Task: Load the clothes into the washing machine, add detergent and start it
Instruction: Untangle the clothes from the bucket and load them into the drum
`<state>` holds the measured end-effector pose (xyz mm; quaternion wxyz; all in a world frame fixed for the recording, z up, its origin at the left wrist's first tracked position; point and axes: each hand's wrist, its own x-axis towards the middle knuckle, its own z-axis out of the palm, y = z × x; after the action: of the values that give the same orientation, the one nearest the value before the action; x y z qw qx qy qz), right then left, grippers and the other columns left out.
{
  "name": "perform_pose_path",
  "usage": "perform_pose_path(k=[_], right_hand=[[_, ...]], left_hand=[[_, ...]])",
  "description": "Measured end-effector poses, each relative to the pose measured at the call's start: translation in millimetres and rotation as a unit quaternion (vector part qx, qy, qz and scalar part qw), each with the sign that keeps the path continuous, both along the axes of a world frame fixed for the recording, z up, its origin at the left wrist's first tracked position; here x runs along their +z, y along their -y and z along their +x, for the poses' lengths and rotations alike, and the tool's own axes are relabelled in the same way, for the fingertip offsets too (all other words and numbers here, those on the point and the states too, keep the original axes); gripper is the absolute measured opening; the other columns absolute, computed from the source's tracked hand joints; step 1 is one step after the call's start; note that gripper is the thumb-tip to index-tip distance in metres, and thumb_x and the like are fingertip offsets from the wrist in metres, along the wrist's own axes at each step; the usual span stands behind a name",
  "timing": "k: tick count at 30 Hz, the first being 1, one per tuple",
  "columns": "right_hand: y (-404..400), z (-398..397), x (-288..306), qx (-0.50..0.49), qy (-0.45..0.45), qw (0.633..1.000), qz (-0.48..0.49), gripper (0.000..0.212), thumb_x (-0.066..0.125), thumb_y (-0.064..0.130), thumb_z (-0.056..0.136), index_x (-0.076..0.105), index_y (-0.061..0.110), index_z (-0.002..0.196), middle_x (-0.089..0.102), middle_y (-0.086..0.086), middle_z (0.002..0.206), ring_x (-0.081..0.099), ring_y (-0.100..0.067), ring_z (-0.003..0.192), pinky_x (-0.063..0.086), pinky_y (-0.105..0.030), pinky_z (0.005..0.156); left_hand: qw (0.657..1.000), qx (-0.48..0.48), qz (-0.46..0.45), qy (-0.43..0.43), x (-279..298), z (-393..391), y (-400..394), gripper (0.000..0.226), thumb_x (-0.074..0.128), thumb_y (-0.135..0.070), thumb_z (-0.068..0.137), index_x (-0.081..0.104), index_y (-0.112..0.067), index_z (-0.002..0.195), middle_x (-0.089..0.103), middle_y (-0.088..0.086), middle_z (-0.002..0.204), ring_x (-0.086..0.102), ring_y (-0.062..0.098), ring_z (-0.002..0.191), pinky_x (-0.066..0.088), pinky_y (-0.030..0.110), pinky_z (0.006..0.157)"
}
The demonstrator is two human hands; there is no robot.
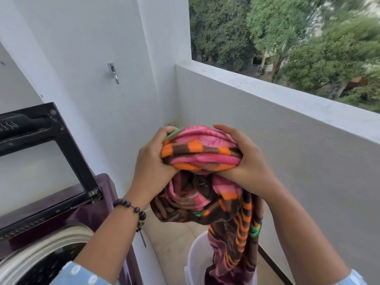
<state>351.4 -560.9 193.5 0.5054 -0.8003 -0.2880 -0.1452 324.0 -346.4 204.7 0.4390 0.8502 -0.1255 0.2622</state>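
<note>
At far left, the dark purple top-loading washing machine stands with its black-framed glass lid raised against the white wall, the pale rim of its drum open below your left forearm. A metal tap juts from the wall above it. Your left hand, a dark beaded bracelet on its wrist, has its fingers curled tight into the left side of a bunched pink, orange and brown striped blanket. You hold the bundle in the air to the right of the machine, not over the drum, with loose folds sagging under it. Your right hand grips the bundle's other side, fingers wrapped over the top and thumb tucked beneath. From under that hand a long tail of the same fabric drops into a white plastic bucket on the beige tiled floor; its end appears to rest inside, though the bucket's bottom is hidden. At right runs the white balcony parapet, with green trees beyond.
</note>
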Motion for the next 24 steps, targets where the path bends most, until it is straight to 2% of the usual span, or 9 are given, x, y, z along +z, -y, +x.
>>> perform_pose_path(k=[3, 6, 9, 12, 14, 18, 21, 24], right_hand=[[6, -2, -8, 0.044, -0.098, 0.994, -0.017, 0.112, 0.089, 0.045, 0.06, 0.024, 0.036, 0.151, 0.046, 0.013, 0.144, 0.048, -0.001, 0.13, 0.041, -0.034, 0.11], [13, -3, -24, 0.071, -0.174, 0.982, 0.023, 0.125, 0.088, 0.048, 0.055, 0.011, 0.041, 0.153, 0.035, 0.022, 0.151, 0.037, 0.002, 0.138, 0.035, -0.041, 0.115], [19, -4, -40, 0.092, -0.232, 0.962, 0.107, 0.126, 0.09, 0.048, 0.051, 0.017, 0.037, 0.152, 0.04, 0.019, 0.149, 0.041, 0.0, 0.136, 0.038, -0.039, 0.113], [16, -6, -49, 0.096, -0.247, 0.952, 0.151, 0.114, 0.09, 0.05, 0.051, 0.029, 0.041, 0.146, 0.044, 0.012, 0.148, 0.045, -0.004, 0.134, 0.04, -0.034, 0.109], [5, -6, -53, 0.071, -0.245, 0.949, 0.186, 0.104, 0.087, 0.04, 0.053, 0.036, 0.034, 0.144, 0.053, 0.009, 0.142, 0.052, -0.008, 0.129, 0.044, -0.033, 0.105], [-12, -3, -61, -0.03, -0.221, 0.93, 0.293, 0.081, 0.086, 0.025, 0.062, 0.049, 0.022, 0.135, 0.065, 0.001, 0.128, 0.061, -0.016, 0.119, 0.048, -0.044, 0.103], [-4, 4, -62, -0.073, -0.179, 0.934, 0.299, 0.061, 0.078, 0.015, 0.069, 0.056, 0.028, 0.124, 0.067, -0.001, 0.123, 0.063, -0.017, 0.115, 0.047, -0.05, 0.103], [9, 9, -51, -0.1, -0.129, 0.957, 0.24, 0.056, 0.07, 0.007, 0.071, 0.061, 0.033, 0.119, 0.07, 0.002, 0.114, 0.065, -0.017, 0.111, 0.049, -0.051, 0.099]], left_hand=[[0.992, 0.009, -0.124, 0.015, 6, 2, 2, 0.036, 0.067, -0.041, 0.063, 0.056, -0.053, 0.095, 0.067, -0.03, 0.089, 0.063, -0.008, 0.084, 0.046, 0.01, 0.075], [0.964, 0.031, -0.26, 0.044, 10, 7, 0, 0.037, 0.072, -0.027, 0.064, 0.06, -0.041, 0.096, 0.069, -0.022, 0.085, 0.063, -0.001, 0.081, 0.049, 0.017, 0.072], [0.92, 0.05, -0.384, 0.067, 14, 8, 1, 0.034, 0.074, -0.006, 0.076, 0.058, -0.028, 0.098, 0.067, -0.015, 0.086, 0.062, 0.002, 0.078, 0.052, 0.021, 0.071], [0.872, 0.074, -0.477, 0.075, 15, 8, 7, 0.033, 0.069, 0.005, 0.085, 0.056, -0.023, 0.096, 0.065, -0.011, 0.085, 0.063, 0.001, 0.075, 0.054, 0.022, 0.069], [0.863, 0.083, -0.491, 0.081, 8, 6, 12, 0.034, 0.068, 0.006, 0.086, 0.052, -0.022, 0.099, 0.063, -0.009, 0.088, 0.062, 0.001, 0.077, 0.054, 0.022, 0.071], [0.908, 0.057, -0.414, 0.035, -25, -5, 23, 0.045, 0.077, -0.009, 0.081, 0.045, -0.027, 0.108, 0.059, -0.005, 0.103, 0.062, 0.002, 0.089, 0.052, 0.02, 0.078], [0.926, 0.024, -0.373, -0.056, -46, -15, 18, 0.068, 0.083, -0.03, 0.064, 0.04, -0.031, 0.116, 0.059, -0.001, 0.116, 0.065, 0.005, 0.101, 0.053, 0.02, 0.082], [0.927, -0.027, -0.338, -0.163, -55, -22, 1, 0.105, 0.087, -0.043, 0.051, 0.023, -0.041, 0.134, 0.053, -0.002, 0.134, 0.06, 0.004, 0.117, 0.048, 0.033, 0.102]])
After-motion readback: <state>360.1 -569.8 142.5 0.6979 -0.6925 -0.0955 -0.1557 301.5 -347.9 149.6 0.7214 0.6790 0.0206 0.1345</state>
